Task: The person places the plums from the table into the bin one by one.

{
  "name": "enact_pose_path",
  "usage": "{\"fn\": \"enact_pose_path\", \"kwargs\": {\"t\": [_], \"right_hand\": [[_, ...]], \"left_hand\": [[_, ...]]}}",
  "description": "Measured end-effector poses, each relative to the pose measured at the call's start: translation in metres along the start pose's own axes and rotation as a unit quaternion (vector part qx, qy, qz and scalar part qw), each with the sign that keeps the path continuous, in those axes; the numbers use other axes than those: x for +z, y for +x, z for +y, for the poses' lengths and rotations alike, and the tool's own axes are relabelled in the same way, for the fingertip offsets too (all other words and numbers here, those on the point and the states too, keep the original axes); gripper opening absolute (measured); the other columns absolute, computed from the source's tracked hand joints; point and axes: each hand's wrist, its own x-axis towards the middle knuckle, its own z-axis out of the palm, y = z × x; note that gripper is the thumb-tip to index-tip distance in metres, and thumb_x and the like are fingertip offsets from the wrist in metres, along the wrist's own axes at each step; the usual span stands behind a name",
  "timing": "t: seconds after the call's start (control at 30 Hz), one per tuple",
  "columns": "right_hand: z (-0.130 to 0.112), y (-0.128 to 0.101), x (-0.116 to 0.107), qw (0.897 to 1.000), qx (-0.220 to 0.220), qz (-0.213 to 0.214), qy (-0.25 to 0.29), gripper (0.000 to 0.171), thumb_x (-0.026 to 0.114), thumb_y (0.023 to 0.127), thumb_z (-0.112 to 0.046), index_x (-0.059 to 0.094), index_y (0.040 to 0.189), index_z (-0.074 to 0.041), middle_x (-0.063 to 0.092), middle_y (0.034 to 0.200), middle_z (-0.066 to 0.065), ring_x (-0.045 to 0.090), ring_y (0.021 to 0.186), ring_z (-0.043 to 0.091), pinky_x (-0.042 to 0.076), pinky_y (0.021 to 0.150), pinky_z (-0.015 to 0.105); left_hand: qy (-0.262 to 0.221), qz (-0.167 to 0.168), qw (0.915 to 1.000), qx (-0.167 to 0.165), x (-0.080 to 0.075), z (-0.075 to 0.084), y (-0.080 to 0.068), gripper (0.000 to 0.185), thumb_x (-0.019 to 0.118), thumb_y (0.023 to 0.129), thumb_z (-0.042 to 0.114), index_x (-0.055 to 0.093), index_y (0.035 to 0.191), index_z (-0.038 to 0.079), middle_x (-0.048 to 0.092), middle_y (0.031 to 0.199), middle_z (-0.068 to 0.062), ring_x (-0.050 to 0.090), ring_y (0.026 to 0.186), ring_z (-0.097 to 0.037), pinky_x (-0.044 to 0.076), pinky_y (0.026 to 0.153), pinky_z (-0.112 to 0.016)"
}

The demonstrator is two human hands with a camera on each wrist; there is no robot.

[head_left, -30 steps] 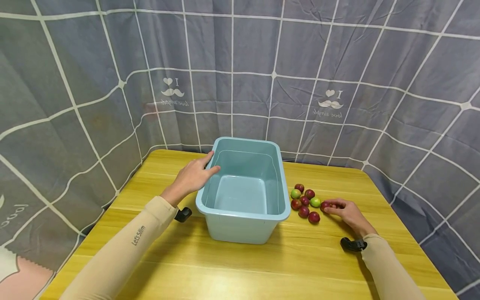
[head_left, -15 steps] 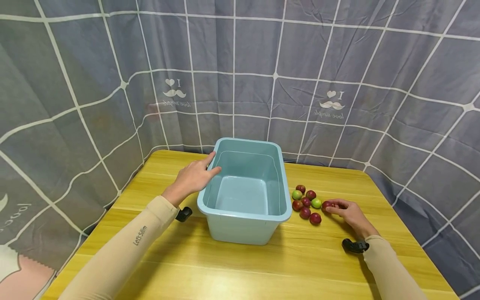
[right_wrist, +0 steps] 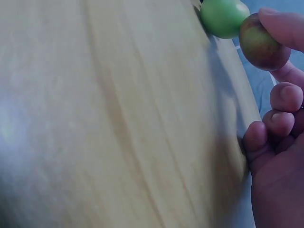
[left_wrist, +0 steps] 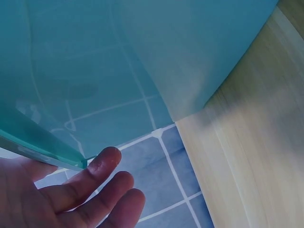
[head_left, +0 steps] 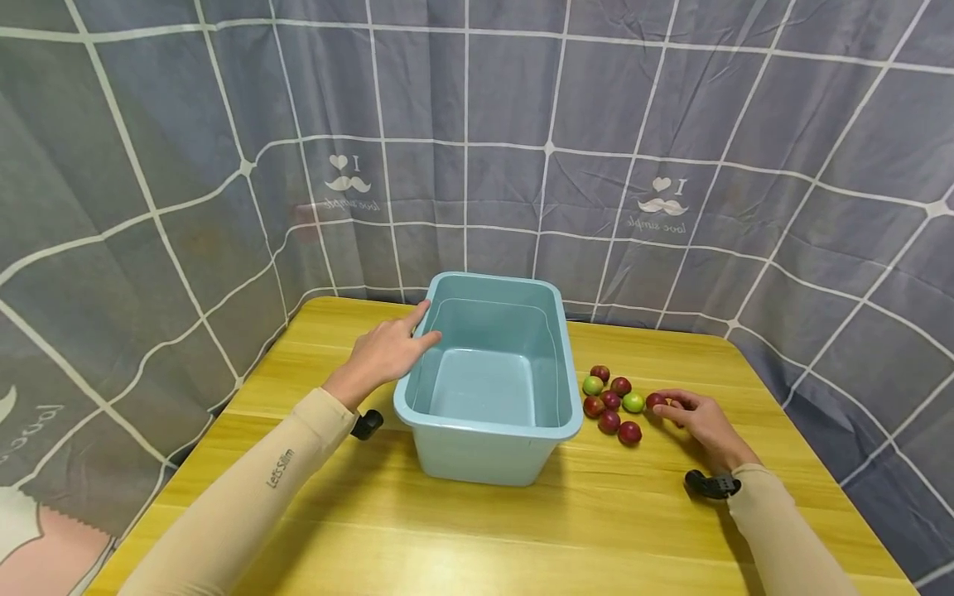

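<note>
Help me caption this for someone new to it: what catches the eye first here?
The pale blue tub stands mid-table, with the left hand resting on its left rim. To its right lies a cluster of small red and green fruits on the yellow wooden table, where the right hand pinches a red fruit.

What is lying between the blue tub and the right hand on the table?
In the head view, a cluster of small red and green fruits lies between the tub and the right hand.
</note>
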Motion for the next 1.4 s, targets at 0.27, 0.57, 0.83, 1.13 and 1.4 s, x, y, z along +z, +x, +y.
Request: {"fn": "enact_pose_path", "kwargs": {"t": [0.27, 0.57, 0.83, 1.13, 1.4], "right_hand": [[-0.01, -0.003, -0.005, 1.0, -0.024, -0.002, 0.002, 0.059, 0.066, 0.096, -0.046, 0.059, 0.136, -0.003, 0.057, 0.097, -0.001, 0.053, 0.087, 0.014, 0.044, 0.075, 0.025], [-0.036, 0.001, -0.009, 0.998, -0.068, -0.007, -0.001, 0.058, 0.066, 0.097, -0.041, 0.057, 0.139, -0.002, 0.057, 0.099, -0.002, 0.051, 0.091, 0.021, 0.047, 0.076, 0.031], [-0.058, 0.01, -0.014, 0.996, -0.083, -0.006, -0.013, 0.056, 0.065, 0.097, -0.043, 0.059, 0.137, -0.003, 0.056, 0.096, -0.001, 0.05, 0.09, 0.02, 0.045, 0.075, 0.031], [-0.087, 0.016, -0.019, 0.995, -0.097, -0.023, -0.022, 0.054, 0.065, 0.097, -0.042, 0.061, 0.135, -0.003, 0.065, 0.099, -0.009, 0.051, 0.087, 0.016, 0.042, 0.074, 0.029], [-0.11, 0.022, -0.021, 0.992, -0.12, -0.038, -0.019, 0.049, 0.066, 0.097, -0.04, 0.063, 0.132, -0.005, 0.066, 0.105, -0.008, 0.055, 0.098, 0.019, 0.044, 0.08, 0.034]], "left_hand": [[-0.003, -0.004, 1.0, 0.002, -0.001, 0.002, 0.0, 0.079, 0.036, 0.097, 0.068, 0.014, 0.163, 0.031, 0.044, 0.157, -0.013, 0.05, 0.135, -0.041, 0.049, 0.087, -0.056], [0.001, -0.007, 1.0, -0.004, -0.002, 0.004, 0.0, 0.077, 0.037, 0.098, 0.066, 0.013, 0.163, 0.033, 0.046, 0.156, -0.013, 0.052, 0.133, -0.04, 0.049, 0.084, -0.055], [0.006, -0.009, 0.9999, -0.01, -0.001, 0.004, -0.001, 0.076, 0.037, 0.098, 0.065, 0.013, 0.163, 0.035, 0.046, 0.155, -0.013, 0.053, 0.131, -0.04, 0.049, 0.081, -0.052], [0.007, -0.009, 0.9998, -0.014, -0.002, 0.002, -0.001, 0.076, 0.039, 0.097, 0.065, 0.013, 0.163, 0.036, 0.05, 0.152, -0.015, 0.057, 0.126, -0.04, 0.048, 0.07, -0.044], [0.009, -0.009, 0.9998, -0.015, -0.001, 0.002, 0.0, 0.076, 0.038, 0.097, 0.065, 0.013, 0.163, 0.037, 0.049, 0.153, -0.014, 0.058, 0.125, -0.04, 0.048, 0.072, -0.045]]}}
